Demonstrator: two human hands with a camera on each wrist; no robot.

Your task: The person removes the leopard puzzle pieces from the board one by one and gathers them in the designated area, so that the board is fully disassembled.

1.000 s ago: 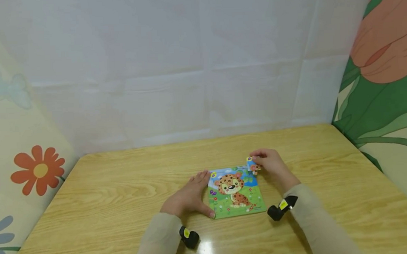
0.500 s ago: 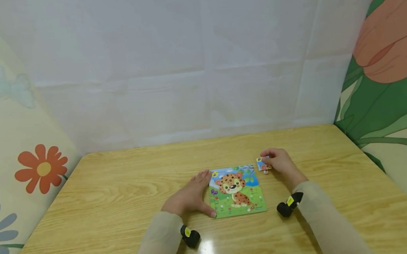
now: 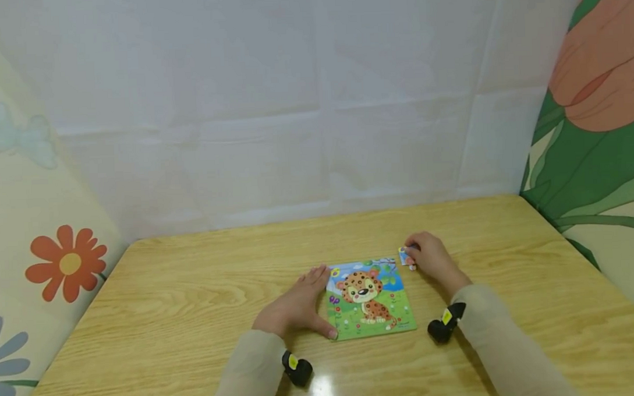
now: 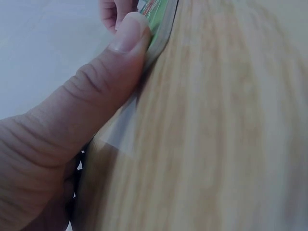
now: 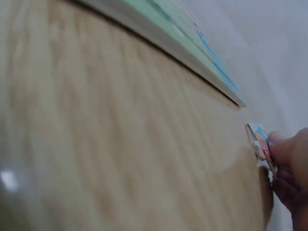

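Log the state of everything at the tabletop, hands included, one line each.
Puzzle board: lying flat on the table, leopard picture facing up.
Puzzle piece: off the board, beyond its far right corner; contact with the table unclear.
Left hand: spread along the board's left edge, thumb at the near corner.
Right hand: pinching the piece.

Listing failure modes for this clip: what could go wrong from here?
1. The small, thin, blue and orange jigsaw piece is pinched by the right hand, off the board; it might slip and drop.
2. The left hand touches the left side of the flat, square, green and blue leopard-print board; its right side is unheld, so a bump there could swivel it.
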